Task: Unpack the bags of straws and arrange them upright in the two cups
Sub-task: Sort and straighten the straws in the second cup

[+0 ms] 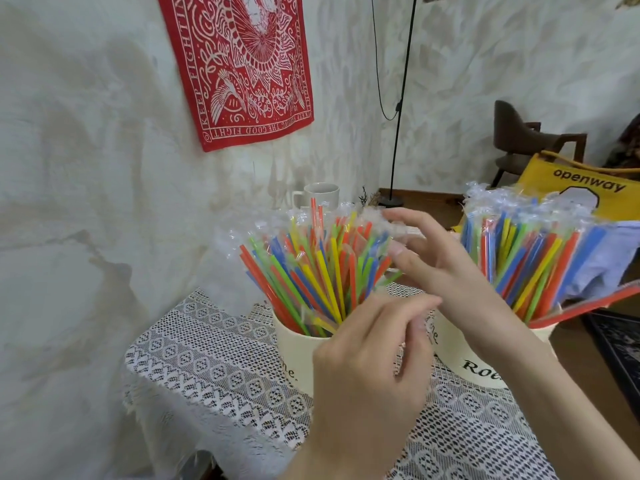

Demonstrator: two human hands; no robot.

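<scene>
Two cream cups stand on a lace-covered table, the left cup [294, 344] and the right cup [485, 368]. Each holds a fan of colourful straws in clear wrappers: the left bundle [311, 268] and the right bundle [533, 258]. My right hand [436, 258] reaches in from the right, its fingers spread and touching the tops of the left bundle. My left hand [367, 362] hovers in front of the left cup's rim, blurred, with its fingers curled near the straws' lower ends. Whether it holds a straw is hidden by the hand itself.
A grey mug [320, 195] stands behind the left cup by the wall. A yellow bag [581, 188] and blue cloth [609, 251] lie behind the right cup. The lace tablecloth [214, 368] ends at the left. A lamp pole [398, 133] and chair [526, 140] stand beyond.
</scene>
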